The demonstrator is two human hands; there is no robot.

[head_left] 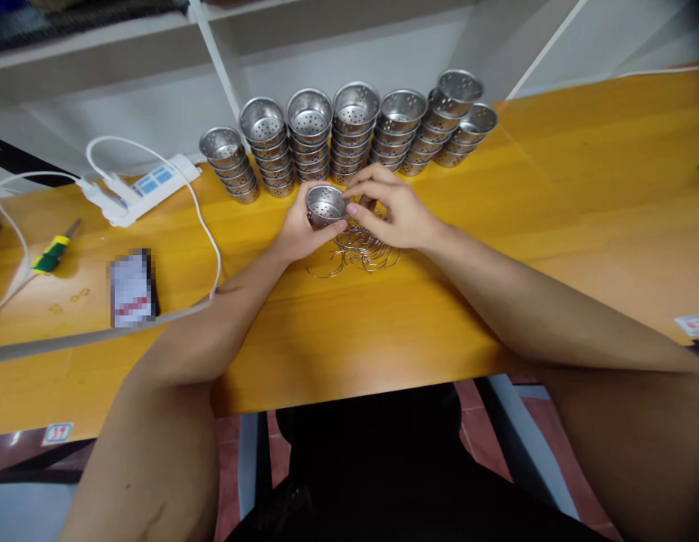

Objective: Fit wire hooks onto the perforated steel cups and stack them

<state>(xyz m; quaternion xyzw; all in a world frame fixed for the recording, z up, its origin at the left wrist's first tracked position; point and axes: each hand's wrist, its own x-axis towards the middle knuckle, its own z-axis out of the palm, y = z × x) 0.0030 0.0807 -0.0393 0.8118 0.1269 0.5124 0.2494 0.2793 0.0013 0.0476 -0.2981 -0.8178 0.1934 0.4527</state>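
**Two hands meet at a perforated metal cup in front of seven stacks**

On the orange-yellow wooden counter (pixel 580 188), the small silver perforated metal cup (pixel 325 212) is in the left hand (pixel 301 232), its open mouth up. The left fingers curl around its far side and the thumb lies along its near side. The right hand (pixel 402 211) comes in from the right, fingers bent and thumb extended towards the cup's rim; whether its fingertips pinch anything cannot be told.

Beneath and just beside the right hand lies a loose tangle of thin curved silver wires (pixel 372 254), a few straying left, towards the front of the cup.

Behind the hands, seven stacks of similar silver perforated cups (pixel 354 113) stand in an uneven row near the counter's far edge, some leaning.

Towards the far left corner sits a white power strip with blue socket panels (pixel 157 184), with plugs in its left end. A white cable (pixel 205 214) loops down from it to the near side. Farther left is a screwdriver with a yellow and green handle (pixel 51 254); nearer the cable lies a pixelated pale rectangular item with a red band (pixel 132 290).
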